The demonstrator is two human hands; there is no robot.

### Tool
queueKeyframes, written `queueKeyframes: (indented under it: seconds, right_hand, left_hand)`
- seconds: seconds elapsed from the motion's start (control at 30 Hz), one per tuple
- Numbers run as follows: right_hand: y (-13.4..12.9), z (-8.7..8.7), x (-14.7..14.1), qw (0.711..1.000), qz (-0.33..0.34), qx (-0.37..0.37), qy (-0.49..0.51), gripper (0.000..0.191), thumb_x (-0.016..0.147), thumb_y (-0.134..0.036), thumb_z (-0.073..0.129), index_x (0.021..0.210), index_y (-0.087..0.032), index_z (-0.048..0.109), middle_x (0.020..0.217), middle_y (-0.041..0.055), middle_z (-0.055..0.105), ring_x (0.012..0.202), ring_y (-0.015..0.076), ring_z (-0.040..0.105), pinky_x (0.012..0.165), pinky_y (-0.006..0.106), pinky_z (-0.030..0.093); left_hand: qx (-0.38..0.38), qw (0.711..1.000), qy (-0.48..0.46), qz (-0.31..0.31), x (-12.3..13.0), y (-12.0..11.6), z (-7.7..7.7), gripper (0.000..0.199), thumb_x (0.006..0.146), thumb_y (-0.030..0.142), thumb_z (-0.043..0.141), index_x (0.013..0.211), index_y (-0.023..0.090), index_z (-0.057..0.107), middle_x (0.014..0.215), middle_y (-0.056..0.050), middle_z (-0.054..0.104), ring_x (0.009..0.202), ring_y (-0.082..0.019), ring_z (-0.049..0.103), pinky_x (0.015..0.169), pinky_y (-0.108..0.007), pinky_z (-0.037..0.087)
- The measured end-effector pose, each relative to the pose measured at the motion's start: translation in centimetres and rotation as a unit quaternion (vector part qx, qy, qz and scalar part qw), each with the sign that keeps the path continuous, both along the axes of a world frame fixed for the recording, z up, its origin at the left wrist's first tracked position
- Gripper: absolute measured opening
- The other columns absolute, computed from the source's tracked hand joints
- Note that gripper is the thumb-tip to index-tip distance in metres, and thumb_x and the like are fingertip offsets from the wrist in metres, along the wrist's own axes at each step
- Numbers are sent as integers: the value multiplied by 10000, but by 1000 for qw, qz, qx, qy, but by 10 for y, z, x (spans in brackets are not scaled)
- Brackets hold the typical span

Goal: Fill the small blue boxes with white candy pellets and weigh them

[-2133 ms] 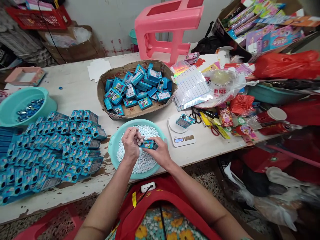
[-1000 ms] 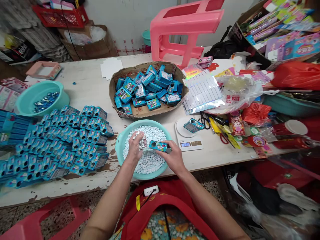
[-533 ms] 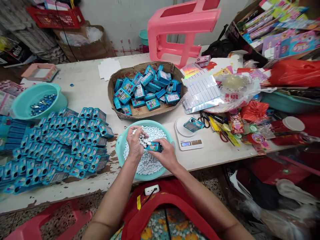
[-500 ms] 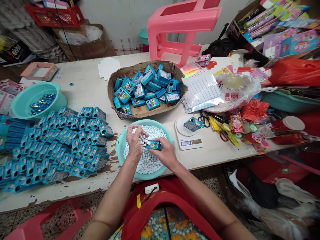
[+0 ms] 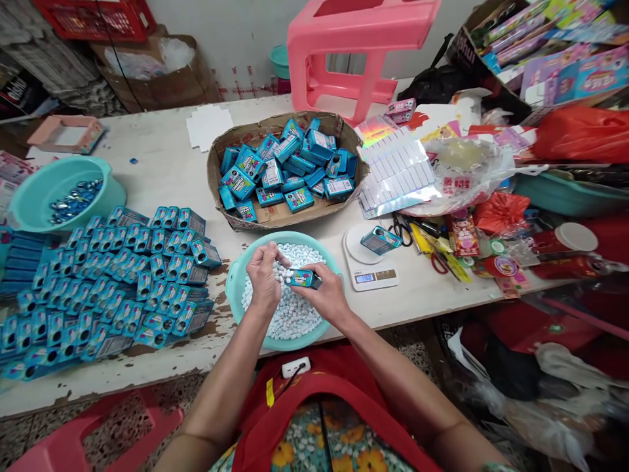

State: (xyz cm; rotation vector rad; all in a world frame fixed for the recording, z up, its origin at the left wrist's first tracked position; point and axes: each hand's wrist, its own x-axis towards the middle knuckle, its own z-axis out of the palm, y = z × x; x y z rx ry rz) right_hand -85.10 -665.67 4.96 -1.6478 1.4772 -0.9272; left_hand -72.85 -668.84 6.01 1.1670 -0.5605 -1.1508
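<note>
Over a turquoise bowl of white candies, my left hand is closed round some of the candies. My right hand grips a small blue box, tilted with one end toward the left fingers, and white candies lie between that end and my left hand. Beyond the bowl stands a cardboard tray of blue boxes. Another blue box rests on a white scale to the right.
Rows of blue boxes cover the table's left side, near a turquoise basin of shiny pieces. Scissors, markers and plastic bags crowd the right. A pink stool stands at the back.
The left fingers have drawn closer together round the candies at the box's end. The box has turned slightly, showing more of its printed face. The whole view has shifted slightly.
</note>
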Motion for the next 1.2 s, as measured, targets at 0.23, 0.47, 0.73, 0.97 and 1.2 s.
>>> queueKeyframes:
  seconds: [0.23,0.47,0.73,0.97,1.2]
  right_hand:
    - [1,2,-2,1000,5,-4,-21,305,652,-263,756,927,-228,629,905,9,649,880,200,604,792,317,458]
    - [3,-6,-4,1000,-4,10,-18,285,647,-226,753,908,-222,637,893,13,643,867,204,599,780,316,454]
    - [4,-13,-5,998,-12,6,-67,296,650,-233,744,927,-225,639,900,9,639,871,193,591,787,308,448]
    - [6,-9,-17,990,-10,23,-139,332,640,-300,771,933,-213,641,929,11,639,888,185,593,807,300,443]
    - [8,-13,-29,977,-38,64,-202,403,571,-350,819,908,-210,650,876,1,635,844,178,595,786,294,459]
  left_hand:
    - [20,998,62,24,0,2,6,338,762,451,638,670,165,482,588,43,455,450,-50,428,395,-176,318]
    - [30,999,20,18,-13,-4,-2,364,754,465,642,642,157,484,527,51,440,398,-40,390,355,-166,282]
    - [34,998,39,-20,-17,0,3,366,759,471,637,649,156,486,517,49,445,387,-38,392,353,-161,277]
    - [29,998,49,9,4,-6,11,341,714,430,681,687,168,466,578,53,450,419,-40,392,364,-161,248]
    - [151,882,-379,-234,27,-4,-52,141,731,298,551,660,177,554,635,-11,574,613,-149,529,566,-239,391]
